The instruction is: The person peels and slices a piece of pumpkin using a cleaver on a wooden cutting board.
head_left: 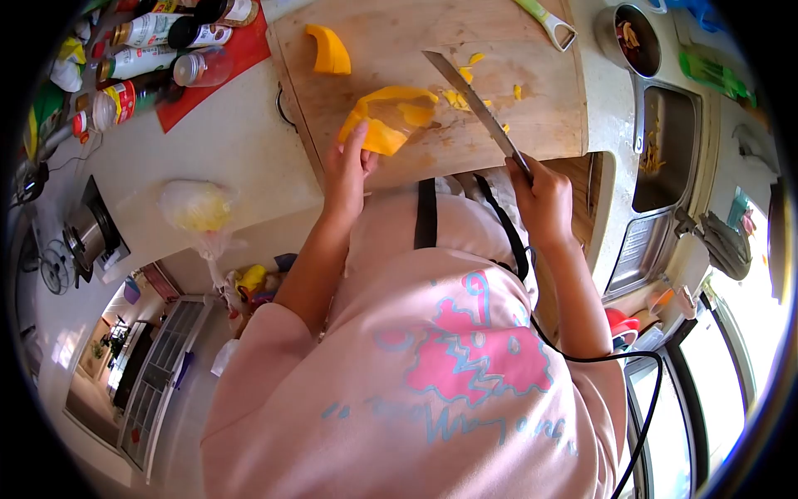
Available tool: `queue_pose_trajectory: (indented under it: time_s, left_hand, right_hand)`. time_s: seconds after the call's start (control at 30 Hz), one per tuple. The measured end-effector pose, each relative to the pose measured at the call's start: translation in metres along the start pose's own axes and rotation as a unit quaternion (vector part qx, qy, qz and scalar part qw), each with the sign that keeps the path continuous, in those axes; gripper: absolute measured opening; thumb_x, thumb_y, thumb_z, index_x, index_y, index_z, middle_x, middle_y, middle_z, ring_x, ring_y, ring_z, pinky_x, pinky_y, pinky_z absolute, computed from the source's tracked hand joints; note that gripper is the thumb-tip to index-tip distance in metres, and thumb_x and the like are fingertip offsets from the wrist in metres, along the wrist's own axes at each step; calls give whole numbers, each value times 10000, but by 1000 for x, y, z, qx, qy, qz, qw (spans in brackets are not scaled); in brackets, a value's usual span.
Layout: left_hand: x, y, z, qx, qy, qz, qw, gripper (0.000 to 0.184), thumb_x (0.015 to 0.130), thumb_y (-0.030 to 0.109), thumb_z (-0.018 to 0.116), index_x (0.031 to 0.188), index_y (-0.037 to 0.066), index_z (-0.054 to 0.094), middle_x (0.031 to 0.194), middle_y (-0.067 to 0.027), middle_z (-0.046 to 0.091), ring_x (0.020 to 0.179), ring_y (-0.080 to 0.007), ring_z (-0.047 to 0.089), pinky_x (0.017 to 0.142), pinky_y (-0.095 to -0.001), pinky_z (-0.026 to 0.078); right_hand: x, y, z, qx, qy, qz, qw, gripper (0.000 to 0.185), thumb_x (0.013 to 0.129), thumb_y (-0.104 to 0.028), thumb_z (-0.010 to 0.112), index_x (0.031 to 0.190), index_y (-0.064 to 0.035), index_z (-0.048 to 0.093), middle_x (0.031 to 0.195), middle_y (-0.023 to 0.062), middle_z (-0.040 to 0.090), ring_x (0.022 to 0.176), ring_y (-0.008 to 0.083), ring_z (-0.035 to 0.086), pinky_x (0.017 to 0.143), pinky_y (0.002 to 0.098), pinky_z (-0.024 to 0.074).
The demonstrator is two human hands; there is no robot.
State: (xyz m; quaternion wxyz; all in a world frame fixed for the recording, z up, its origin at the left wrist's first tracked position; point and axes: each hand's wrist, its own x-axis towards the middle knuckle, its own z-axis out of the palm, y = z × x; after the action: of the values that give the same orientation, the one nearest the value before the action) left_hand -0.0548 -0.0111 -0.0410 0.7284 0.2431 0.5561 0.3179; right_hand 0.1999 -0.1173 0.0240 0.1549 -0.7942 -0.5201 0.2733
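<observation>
A large hollowed piece of orange pumpkin [388, 137] rests near the front edge of the wooden board [382, 50], its inner hollow showing. My left hand [353, 162] grips its lower left edge. My right hand [544, 193] is closed around the handle of a long knife [474, 101], whose blade points up and left over the board, apart from the pumpkin. Small orange scraps [455, 98] lie beside and behind the blade. A second, curved pumpkin piece [329, 50] sits at the board's back left.
A green-handled peeler [544, 21] lies at the board's back right. Beyond it are a metal pot [629, 40] and a sink [665, 150] with peelings. Bottles [145, 62] crowd the back left, and a plastic bag [199, 208] sits at the counter's left front edge.
</observation>
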Motion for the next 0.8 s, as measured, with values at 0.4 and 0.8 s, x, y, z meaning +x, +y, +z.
queue_pose_trajectory:
  time_s: [0.4,0.8]
  left_hand:
    - [-6,-1,-3,90,-85,116,986,398,925,198,709,1208,-13,526,1138,-71,619,1074,-124,579,966,-282,449]
    - [7,1,-1,41,-65,84,994,365,969,291,652,1164,-15,619,1043,-27,664,947,-71,594,864,-214,451]
  right_hand:
    - [-3,-8,2,78,-29,52,995,192,927,-182,655,888,1,698,562,176,501,473,298,466,495,370,407]
    - [-10,-16,-4,114,-9,62,992,247,932,-196,671,811,19,653,537,152,436,482,220,327,471,351,359]
